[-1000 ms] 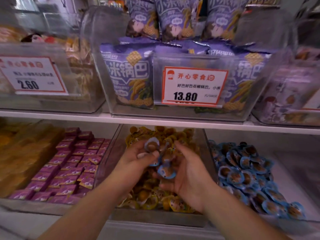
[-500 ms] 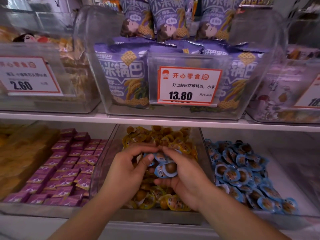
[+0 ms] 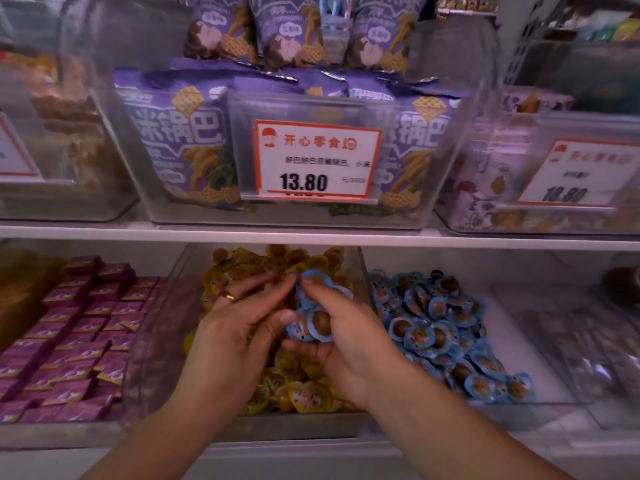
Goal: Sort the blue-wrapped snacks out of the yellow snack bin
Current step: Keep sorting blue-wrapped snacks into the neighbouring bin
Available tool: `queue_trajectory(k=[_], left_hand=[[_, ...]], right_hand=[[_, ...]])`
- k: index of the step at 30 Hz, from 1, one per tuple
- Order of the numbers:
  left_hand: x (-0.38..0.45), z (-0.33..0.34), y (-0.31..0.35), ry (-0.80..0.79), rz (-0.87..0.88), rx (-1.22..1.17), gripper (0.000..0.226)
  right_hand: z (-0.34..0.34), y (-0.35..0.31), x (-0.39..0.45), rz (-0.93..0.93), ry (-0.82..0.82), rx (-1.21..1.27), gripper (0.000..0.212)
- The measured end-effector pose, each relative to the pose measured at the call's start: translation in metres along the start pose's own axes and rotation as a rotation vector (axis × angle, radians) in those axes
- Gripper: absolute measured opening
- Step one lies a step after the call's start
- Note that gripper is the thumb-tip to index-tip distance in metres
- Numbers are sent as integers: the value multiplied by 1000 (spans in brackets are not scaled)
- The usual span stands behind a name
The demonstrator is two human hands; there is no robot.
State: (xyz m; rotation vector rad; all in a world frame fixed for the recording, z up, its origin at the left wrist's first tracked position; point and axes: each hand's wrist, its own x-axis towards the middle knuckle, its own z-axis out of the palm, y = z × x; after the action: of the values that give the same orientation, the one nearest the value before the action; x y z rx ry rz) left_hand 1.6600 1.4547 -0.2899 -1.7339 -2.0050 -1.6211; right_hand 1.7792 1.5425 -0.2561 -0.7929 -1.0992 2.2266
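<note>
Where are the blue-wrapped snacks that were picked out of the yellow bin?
In the head view, the blue-wrapped snacks sit at the centre, bunched in the right hand above the yellow snack bin, with the left hand touching them.

The yellow snack bin (image 3: pixel 162 341) is set at the middle of the lower shelf. Over it, both hands are held together, the left hand (image 3: pixel 235 327) at 9 o'clock of the right hand (image 3: pixel 346 337), with blue-wrapped snacks (image 3: pixel 311 323) between them. At 3 o'clock a neighbouring bin (image 3: pixel 519 344) is placed; at 12 o'clock, a price card (image 3: pixel 317 161).
</note>
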Motion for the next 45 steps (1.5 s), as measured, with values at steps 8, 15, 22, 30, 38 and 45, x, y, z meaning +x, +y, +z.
queue_trajectory(k=[8,15,22,30,38,45], left_hand=[[8,-7,-18,-52,-72,256,36],[7,9,-13,-307,2,227,43],[3,37,-12,-821,39,367,80],[8,45,-5,-836,87,675,87],[22,-15,-47,-693,30,935,48],[9,-31,-22,-676,-5,978,47]], right_hand=[[-75,-64,-20,-186,122,-336,17],[-162,-107,-39,-23,294,-986,39],[-155,-92,-21,-511,606,-864,42],[-73,-11,-5,-978,-27,-1311,17],[-66,-1,9,-938,17,-1380,20],[-62,2,7,-929,62,-1247,21]])
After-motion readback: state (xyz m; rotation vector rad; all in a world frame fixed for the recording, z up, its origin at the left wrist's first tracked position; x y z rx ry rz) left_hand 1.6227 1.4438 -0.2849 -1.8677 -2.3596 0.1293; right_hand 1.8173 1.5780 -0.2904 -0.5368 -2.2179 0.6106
